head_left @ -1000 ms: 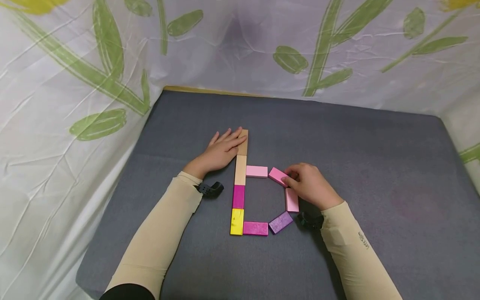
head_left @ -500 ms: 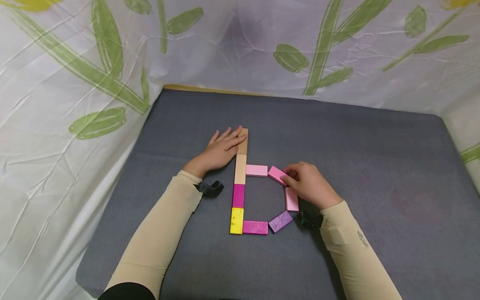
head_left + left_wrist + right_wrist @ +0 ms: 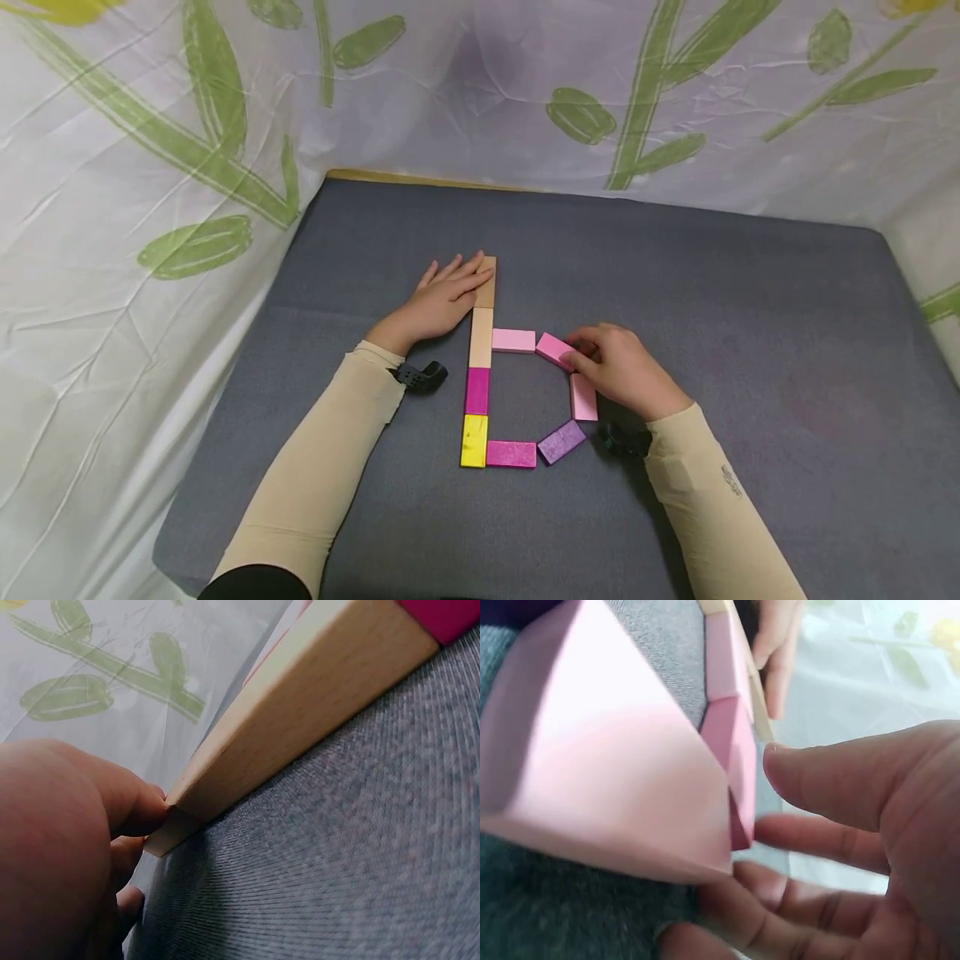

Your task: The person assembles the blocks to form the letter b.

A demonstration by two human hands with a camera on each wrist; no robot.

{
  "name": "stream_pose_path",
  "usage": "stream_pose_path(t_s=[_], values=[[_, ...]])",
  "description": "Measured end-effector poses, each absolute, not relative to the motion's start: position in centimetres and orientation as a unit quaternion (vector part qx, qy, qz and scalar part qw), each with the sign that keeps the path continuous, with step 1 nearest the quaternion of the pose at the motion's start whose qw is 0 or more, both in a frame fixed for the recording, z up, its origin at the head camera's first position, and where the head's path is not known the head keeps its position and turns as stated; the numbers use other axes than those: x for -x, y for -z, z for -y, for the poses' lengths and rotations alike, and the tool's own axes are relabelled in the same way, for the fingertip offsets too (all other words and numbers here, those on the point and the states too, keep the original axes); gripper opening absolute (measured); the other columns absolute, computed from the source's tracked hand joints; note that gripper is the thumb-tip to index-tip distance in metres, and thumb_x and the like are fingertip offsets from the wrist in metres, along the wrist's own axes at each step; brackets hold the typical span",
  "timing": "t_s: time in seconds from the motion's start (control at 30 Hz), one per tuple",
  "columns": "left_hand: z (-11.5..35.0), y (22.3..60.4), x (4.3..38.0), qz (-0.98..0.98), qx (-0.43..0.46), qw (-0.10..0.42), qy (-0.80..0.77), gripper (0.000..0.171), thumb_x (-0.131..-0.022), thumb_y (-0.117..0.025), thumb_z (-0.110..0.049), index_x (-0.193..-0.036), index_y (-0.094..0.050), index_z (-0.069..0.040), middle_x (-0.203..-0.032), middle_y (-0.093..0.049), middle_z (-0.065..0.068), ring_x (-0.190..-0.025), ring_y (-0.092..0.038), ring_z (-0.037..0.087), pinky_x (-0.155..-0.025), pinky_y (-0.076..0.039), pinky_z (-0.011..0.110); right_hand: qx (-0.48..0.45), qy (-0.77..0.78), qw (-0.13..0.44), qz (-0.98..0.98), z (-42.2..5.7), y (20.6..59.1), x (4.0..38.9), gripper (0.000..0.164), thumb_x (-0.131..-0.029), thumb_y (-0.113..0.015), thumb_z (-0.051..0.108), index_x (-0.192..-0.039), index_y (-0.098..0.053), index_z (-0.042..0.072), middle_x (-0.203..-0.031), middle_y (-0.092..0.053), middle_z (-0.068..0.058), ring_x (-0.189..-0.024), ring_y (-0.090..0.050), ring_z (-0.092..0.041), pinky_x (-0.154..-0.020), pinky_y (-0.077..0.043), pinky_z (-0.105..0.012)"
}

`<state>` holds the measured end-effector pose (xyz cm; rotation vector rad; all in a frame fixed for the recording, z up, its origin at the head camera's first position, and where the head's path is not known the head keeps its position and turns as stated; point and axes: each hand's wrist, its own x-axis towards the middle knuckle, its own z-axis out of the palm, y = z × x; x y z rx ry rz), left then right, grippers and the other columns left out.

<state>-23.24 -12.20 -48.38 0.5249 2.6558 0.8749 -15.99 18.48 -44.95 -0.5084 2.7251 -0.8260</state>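
Flat wooden blocks lie end to end on the grey tabletop. A column of two tan blocks, a magenta block [image 3: 476, 391] and a yellow block [image 3: 473, 441] joins a loop of several pink and purple ones. My left hand [image 3: 438, 302] rests with extended fingers on the top tan block [image 3: 487, 287], partly covering it. My right hand [image 3: 618, 367] holds the right end of a slanted pink block [image 3: 553, 350] between thumb and fingers. In the right wrist view, those fingers also lie close to the corner of the light pink block [image 3: 622, 765].
A light pink block [image 3: 513, 340] bridges the column and the slanted block. Lower in the loop lie a purple block [image 3: 561, 442] and a bright pink block [image 3: 512, 454]. The grey tabletop [image 3: 750, 350] extends around them, with a leaf-patterned sheet [image 3: 480, 100] behind.
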Motion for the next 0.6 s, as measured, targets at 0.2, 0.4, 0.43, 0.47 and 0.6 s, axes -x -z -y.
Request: stream_pose_path(t_s=[0.2,0.4,0.43,0.47,0.6], values=[[12.4,48.3,23.2,-0.924,-0.183,0.15,-0.299,0.052,-0.114,-0.035,-0.031,-0.166,-0.033,-0.028,-0.176,-0.012,-0.009,-0.164,-0.004,0.023,-0.129,0.011,0.048,0.127,0.284,0.147,-0.939,-19.4,44.1,14.4,0.041,-0.098,-0.073,0.027,-0.129,-0.069,0.001,-0.086,-0.07,-0.008,-0.073,-0.06,-0.02,-0.065,-0.051,-0.037],[12.4,48.3,23.3,-0.925,-0.183,0.149,-0.299,0.052,-0.114,-0.036,-0.031,-0.166,-0.034,-0.028,-0.176,-0.012,-0.008,-0.164,-0.004,0.024,-0.129,0.011,0.048,0.099,0.301,0.187,-0.93,-19.6,44.2,13.2,0.041,-0.096,-0.075,0.029,-0.125,-0.068,0.001,-0.076,-0.065,-0.002,-0.065,-0.053,-0.016,-0.058,-0.044,-0.032],[12.4,48.3,23.3,-0.925,-0.184,0.149,-0.299,0.052,-0.114,-0.036,-0.031,-0.166,-0.033,-0.028,-0.176,-0.012,-0.008,-0.164,-0.004,0.024,-0.129,0.011,0.048,0.098,0.303,0.189,-0.929,-19.6,44.3,13.1,0.04,-0.095,-0.076,0.028,-0.124,-0.068,0.001,-0.076,-0.065,-0.002,-0.065,-0.053,-0.016,-0.058,-0.043,-0.032],[12.4,48.3,23.3,-0.925,-0.184,0.149,-0.298,0.052,-0.114,-0.036,-0.031,-0.166,-0.033,-0.028,-0.176,-0.012,-0.009,-0.164,-0.004,0.023,-0.129,0.011,0.048,0.097,0.304,0.189,-0.929,-19.7,44.3,13.1,0.039,-0.094,-0.077,0.028,-0.122,-0.068,0.002,-0.075,-0.065,-0.002,-0.064,-0.053,-0.016,-0.058,-0.043,-0.032],[12.2,48.5,23.3,-0.925,-0.185,0.148,-0.297,0.052,-0.115,-0.035,-0.031,-0.166,-0.033,-0.028,-0.176,-0.011,-0.009,-0.164,-0.004,0.023,-0.129,0.011,0.048,0.095,0.306,0.184,-0.929,-19.8,44.5,12.9,0.034,-0.093,-0.078,0.026,-0.117,-0.069,0.003,-0.073,-0.063,-0.001,-0.063,-0.052,-0.016,-0.056,-0.041,-0.032]])
